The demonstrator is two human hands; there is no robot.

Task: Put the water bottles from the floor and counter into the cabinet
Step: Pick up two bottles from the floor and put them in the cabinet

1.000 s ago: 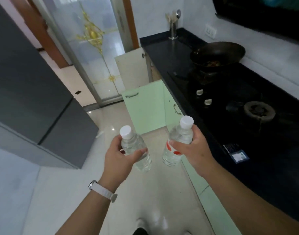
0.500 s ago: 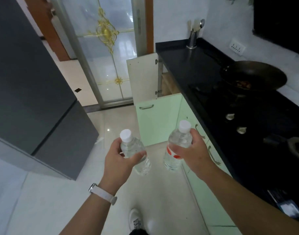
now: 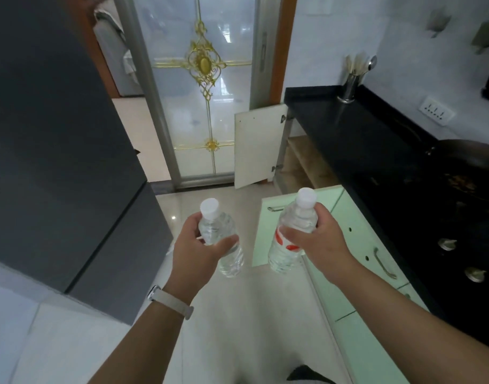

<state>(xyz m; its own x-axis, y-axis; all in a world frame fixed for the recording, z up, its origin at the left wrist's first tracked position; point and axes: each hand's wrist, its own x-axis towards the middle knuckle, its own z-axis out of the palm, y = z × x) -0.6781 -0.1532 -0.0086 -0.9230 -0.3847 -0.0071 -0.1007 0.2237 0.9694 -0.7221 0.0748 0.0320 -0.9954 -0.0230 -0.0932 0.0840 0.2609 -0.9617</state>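
The left hand's fingers (image 3: 193, 220) and thumb are curled round a clear plastic water bottle with a white screw cap (image 3: 218, 231), clamping its upper body so the cap tilts toward the camera and the base points down at the pale glossy tiled floor (image 3: 237, 314). The left hand (image 3: 194, 253) carries a white wristband (image 3: 171, 299) on its wrist. The right hand's fingers (image 3: 321, 213) and thumb are wrapped round the shoulder of a second clear plastic water bottle with a white cap and a red-and-white label (image 3: 298, 217), which the right hand (image 3: 318, 239) holds just beside the first; the two do not touch. Both bottles are in the air above the floor, in front of a mint-green cabinet door (image 3: 268, 231) that stands open. Beyond it a white-faced cabinet door (image 3: 258, 145) also hangs open, showing a brownish cabinet interior (image 3: 301, 162) under the black stone countertop (image 3: 348, 134). On the counter stand a steel utensil holder (image 3: 350, 85) and a dark wok (image 3: 465, 159). To the left is a dark grey refrigerator (image 3: 57, 134); ahead is a frosted glass door with gold ornament (image 3: 203, 62).
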